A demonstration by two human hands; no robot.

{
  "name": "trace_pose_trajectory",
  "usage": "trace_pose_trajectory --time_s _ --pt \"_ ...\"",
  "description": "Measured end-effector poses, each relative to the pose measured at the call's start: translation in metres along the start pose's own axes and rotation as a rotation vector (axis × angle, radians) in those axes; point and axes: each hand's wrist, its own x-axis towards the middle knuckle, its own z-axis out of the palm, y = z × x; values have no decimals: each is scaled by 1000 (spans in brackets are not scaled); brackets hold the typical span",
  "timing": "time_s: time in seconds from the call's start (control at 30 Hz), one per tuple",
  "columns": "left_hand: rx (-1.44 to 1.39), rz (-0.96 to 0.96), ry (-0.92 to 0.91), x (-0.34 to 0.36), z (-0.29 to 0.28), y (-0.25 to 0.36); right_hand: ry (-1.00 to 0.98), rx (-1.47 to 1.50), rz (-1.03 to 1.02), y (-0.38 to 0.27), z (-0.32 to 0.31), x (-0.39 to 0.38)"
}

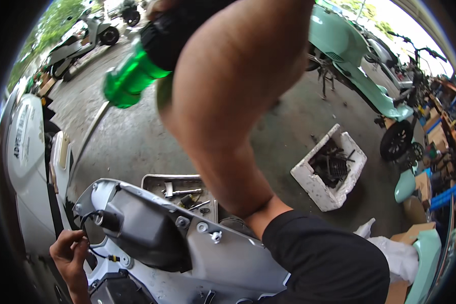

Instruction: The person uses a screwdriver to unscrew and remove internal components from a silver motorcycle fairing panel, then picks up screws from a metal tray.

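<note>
My right arm crosses the view close to the camera; its hand (161, 7), partly out of view at the top, grips a screwdriver (129, 76) with a translucent green and black handle, its long shaft pointing down-left. At lower left, my left hand (68, 256) has fingers pinched at a thin black cable (89, 217) beside a grey scooter body panel (223, 253). This panel carries a dark moulded recess (152, 230), bolts and washers. Behind it lies a metal tray (152, 180) with small tools (175, 192).
A white scooter body (25, 147) stands at left, another scooter (81, 40) farther back. A mint-green scooter (349, 55) is at upper right. A foam box (314, 182) of dark metal parts sits on the floor. Cardboard, loose panels and wrapping (390, 253) crowd the right side.
</note>
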Motion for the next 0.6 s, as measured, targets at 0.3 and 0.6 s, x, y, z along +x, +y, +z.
trace_pose_trajectory --time_s 0.3,0.6 --pt "-533 -170 77 -2 18 2 77 149 367 20 0 -43" --pt "-473 -182 -7 -1 21 0 -340 -487 880 1 -88 -96"
